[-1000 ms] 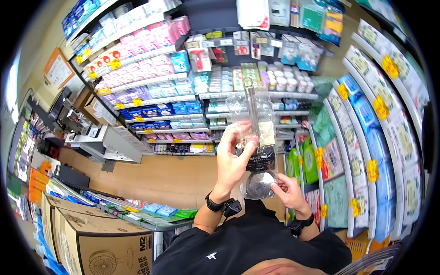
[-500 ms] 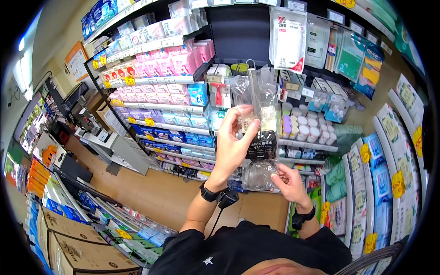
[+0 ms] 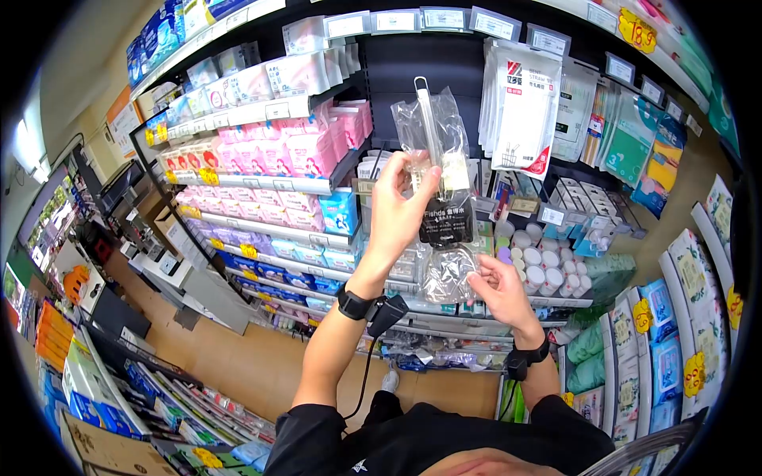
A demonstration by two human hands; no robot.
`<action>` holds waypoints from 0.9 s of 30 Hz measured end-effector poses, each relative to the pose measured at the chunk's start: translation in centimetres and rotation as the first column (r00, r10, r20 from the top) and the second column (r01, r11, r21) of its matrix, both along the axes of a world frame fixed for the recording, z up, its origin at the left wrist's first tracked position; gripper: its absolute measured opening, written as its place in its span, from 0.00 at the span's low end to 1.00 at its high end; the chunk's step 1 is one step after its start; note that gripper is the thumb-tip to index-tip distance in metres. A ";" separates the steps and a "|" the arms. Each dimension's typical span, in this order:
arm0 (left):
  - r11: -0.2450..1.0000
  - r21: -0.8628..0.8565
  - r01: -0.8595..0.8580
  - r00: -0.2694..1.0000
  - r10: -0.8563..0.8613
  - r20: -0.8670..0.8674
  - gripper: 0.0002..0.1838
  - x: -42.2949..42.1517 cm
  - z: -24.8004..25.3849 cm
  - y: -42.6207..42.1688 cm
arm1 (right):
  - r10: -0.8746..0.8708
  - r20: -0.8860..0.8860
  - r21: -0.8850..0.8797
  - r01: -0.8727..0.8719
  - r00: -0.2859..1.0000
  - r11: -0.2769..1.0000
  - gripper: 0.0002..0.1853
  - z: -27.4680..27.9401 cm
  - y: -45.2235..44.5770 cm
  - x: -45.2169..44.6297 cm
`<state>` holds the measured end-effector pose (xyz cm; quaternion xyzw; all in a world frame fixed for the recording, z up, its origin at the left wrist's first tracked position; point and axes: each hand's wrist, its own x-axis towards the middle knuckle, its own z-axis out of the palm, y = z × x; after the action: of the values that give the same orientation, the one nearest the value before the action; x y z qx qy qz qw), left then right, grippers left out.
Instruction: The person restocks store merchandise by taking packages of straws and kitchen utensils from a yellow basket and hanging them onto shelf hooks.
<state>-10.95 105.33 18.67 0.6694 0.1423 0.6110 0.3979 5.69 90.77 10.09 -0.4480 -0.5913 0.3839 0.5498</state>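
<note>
A long-handled metal kitchen utensil [image 3: 448,214] in a clear plastic bag is held up before me, its hooked handle at the top. A black label with white lettering wraps its middle. The rounded lower end looks like a ladle or strainer; the creased, shiny plastic hides which. My left hand [image 3: 397,210] grips the bag around the handle, thumb in front, just above the label. Down at the rounded end, my right hand [image 3: 504,293] pinches the bag's right edge between thumb and fingers. Both wrists wear black straps.
Shelves of pink tissue packs [image 3: 298,155] stand to the left. White hanging packets [image 3: 520,111] and lidded bottles [image 3: 548,266] are behind and right of the utensil. Wet-wipe packs [image 3: 663,349] line the right shelf. A cardboard box [image 3: 103,448] is at lower left, beside the aisle floor [image 3: 262,357].
Both hands have raised the bagged utensil a little, so its hook now stands against the dark back panel. The view has shifted, and my shoe now shows on the floor. Both grips stay.
</note>
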 end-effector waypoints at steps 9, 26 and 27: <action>0.996 0.026 0.090 0.995 -0.091 0.043 0.14 0.5 3.7 8.8 | -0.070 0.041 0.111 0.065 0.997 0.992 0.08 1.9 9.8 0.1; 0.970 0.208 0.126 0.991 -0.133 0.022 0.14 2.4 6.0 18.2 | -0.168 0.029 0.190 0.160 0.985 0.969 0.13 3.7 17.5 -0.2; 0.969 0.208 0.132 0.990 -0.139 0.020 0.14 2.5 6.0 18.4 | -0.157 0.010 0.176 0.153 0.987 0.972 0.13 3.8 17.5 -0.3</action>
<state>-8.44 123.76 24.64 0.7046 0.0255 0.6053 0.3694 5.36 108.31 13.85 -0.4476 -0.5924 0.2810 0.6081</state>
